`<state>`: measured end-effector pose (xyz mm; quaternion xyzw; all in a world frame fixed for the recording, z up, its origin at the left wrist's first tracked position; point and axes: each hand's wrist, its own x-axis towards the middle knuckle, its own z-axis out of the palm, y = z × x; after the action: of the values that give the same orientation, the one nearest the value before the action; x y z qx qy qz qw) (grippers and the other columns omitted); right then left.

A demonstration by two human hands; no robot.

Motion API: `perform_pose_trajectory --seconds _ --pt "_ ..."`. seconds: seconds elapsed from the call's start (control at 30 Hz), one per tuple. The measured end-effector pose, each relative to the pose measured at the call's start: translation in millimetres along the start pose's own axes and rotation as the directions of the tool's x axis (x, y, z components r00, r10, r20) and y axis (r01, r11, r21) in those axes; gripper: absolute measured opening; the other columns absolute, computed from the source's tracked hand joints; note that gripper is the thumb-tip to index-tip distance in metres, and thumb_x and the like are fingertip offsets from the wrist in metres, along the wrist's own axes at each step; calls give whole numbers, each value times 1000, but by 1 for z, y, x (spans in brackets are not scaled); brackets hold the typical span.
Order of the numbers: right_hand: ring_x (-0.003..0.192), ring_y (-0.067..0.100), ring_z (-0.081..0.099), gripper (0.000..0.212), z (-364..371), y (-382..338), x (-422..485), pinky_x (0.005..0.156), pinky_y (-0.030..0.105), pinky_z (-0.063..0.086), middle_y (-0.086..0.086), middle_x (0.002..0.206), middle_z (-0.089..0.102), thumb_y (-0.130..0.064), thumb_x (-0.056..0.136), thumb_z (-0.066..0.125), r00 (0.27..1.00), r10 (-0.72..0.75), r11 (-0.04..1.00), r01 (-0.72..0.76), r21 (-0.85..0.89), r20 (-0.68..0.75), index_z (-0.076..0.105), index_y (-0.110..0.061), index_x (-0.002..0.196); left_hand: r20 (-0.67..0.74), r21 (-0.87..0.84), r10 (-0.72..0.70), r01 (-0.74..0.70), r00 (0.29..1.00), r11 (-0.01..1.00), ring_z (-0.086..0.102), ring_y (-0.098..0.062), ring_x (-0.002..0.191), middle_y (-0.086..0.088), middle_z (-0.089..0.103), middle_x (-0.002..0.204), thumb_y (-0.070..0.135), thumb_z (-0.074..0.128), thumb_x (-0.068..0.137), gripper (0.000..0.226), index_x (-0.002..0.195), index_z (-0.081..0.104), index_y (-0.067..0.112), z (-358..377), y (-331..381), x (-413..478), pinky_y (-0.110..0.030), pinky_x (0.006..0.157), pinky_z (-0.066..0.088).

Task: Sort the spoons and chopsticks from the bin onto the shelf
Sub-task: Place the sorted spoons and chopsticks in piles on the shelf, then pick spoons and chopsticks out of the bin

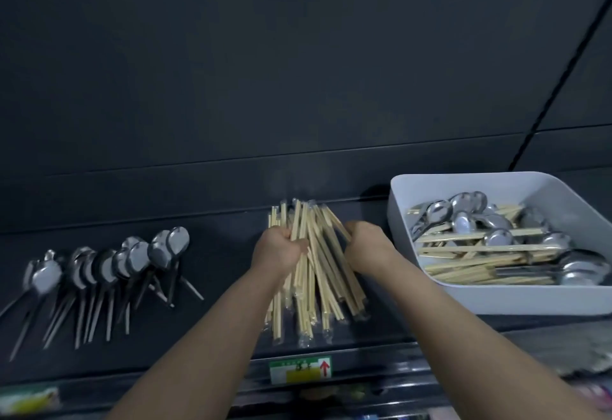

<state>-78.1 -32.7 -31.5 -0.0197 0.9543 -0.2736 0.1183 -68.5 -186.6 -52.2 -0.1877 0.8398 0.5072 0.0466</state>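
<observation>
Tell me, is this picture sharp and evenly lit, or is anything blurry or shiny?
Head view: dim overall; the spoons on the shelf catch pale glare; the chopsticks look fairly sharp; the label and bottom edge are smeared; the shelf's lines bow from the wide lens.

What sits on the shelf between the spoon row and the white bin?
The chopstick pile, gripped by the left hand and right hand; head view.

Shelf [159,337] — spoons [99,270], chopsticks [314,287], 1 bin [496,300].
</observation>
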Motion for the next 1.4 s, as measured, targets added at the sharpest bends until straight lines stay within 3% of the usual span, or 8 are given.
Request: perform_pose_trajectory --seconds 0.1,0.17,0.23,0.33,0.5,0.97,1.23,1.4 --pt "103 32 59 23 21 -7 4 73 28 45 16 112 63 -1 86 43 999 -45 997 46 -54 29 61 -7 99 50 287 67 -79 996 955 60 -21 85 -3 62 96 34 64 90 16 87 57 20 -10 -12 2 -35 82 50" --pt "112 28 57 38 27 -6 4 87 31 49 12 123 60 -4 88 44 997 -65 991 70 -117 42 61 -12 122 43 499 145 -147 988 854 63 -23 87 -3 66 96 37 60 92 21 94 61 16 -14 -15 2 -37 80 55" --pt "114 26 56 44 24 -3 2 88 33 49 7 125 58 -6 89 46 993 -118 978 111 -179 -28 59 -22 127 27 561 217 -194 976 805 64 -22 97 -1 68 106 33 58 93 25 111 65 17 -15 -13 2 -34 78 54" --pt "106 27 56 38 8 5 -7 74 32 45 3 109 60 -9 86 48 946 -239 935 163 -316 -218 65 -28 114 14 525 343 -299 939 797 63 -19 104 4 69 112 27 55 94 25 117 65 24 -8 2 3 -32 81 53" --pt "105 27 56 35 -37 41 -24 78 36 44 0 108 66 -12 88 51 871 -277 900 88 -427 -406 67 -29 114 54 398 461 -442 886 804 64 -11 95 13 70 101 25 56 92 19 108 67 28 33 53 -11 -26 78 51" --pt "101 24 61 37 -147 220 -57 67 30 42 -1 112 66 -13 90 50 900 60 930 -207 -303 -433 63 -37 116 448 426 459 -634 768 645 64 -14 93 11 69 88 20 64 86 11 91 71 26 196 142 -58 -32 83 53" --pt "98 24 61 36 -168 273 -66 68 30 44 -2 108 66 -11 90 46 900 29 951 -159 -265 -436 68 -34 108 595 478 353 -671 722 567 62 -14 88 7 69 92 29 77 78 14 91 74 23 273 159 -70 -31 74 51" --pt "99 25 62 34 -168 282 -68 75 33 48 0 108 68 -12 92 45 893 9 969 -119 -217 -451 68 -29 111 628 593 377 -732 681 334 61 -22 93 3 66 95 40 76 77 29 102 71 25 291 161 -69 -30 70 45"
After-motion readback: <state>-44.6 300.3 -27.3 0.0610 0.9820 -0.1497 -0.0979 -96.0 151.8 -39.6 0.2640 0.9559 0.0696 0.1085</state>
